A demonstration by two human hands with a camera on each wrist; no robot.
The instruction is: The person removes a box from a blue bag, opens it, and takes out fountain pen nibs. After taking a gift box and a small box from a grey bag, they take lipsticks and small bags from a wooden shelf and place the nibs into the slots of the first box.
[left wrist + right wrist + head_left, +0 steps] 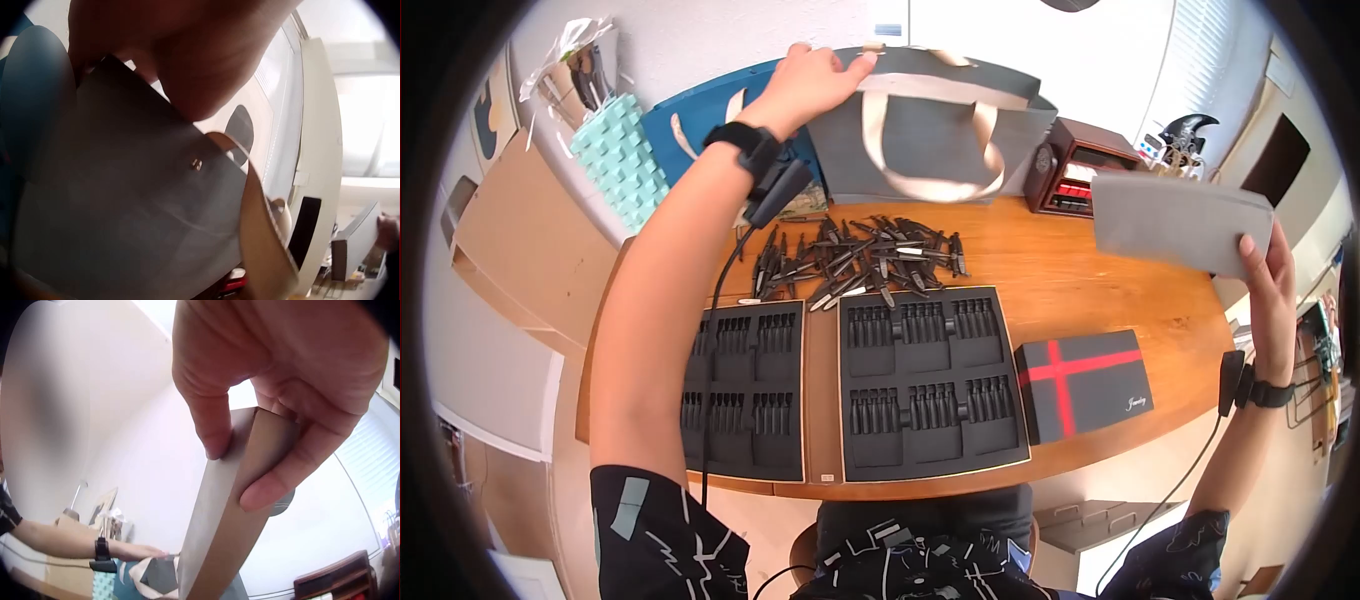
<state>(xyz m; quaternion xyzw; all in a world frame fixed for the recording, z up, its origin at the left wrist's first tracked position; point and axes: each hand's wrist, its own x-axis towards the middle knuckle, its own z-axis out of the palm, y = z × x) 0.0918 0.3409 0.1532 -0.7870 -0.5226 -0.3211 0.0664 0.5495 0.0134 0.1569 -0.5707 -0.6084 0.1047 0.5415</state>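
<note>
At the back of the table stands a large grey paper bag with pale ribbon handles. My left hand grips its upper edge near the left corner; in the left wrist view the hand covers part of the rim of the bag, and its fingertips are mostly hidden. Raised at the right, my right hand holds a flat grey box by one end. In the right wrist view, thumb and fingers pinch the narrow end of the box.
Two black trays of small dark pieces lie at the front, with a heap of similar pieces behind. Right of them sits a black box with a red cross. A blue bag, turquoise bag and wooden cabinet stand behind.
</note>
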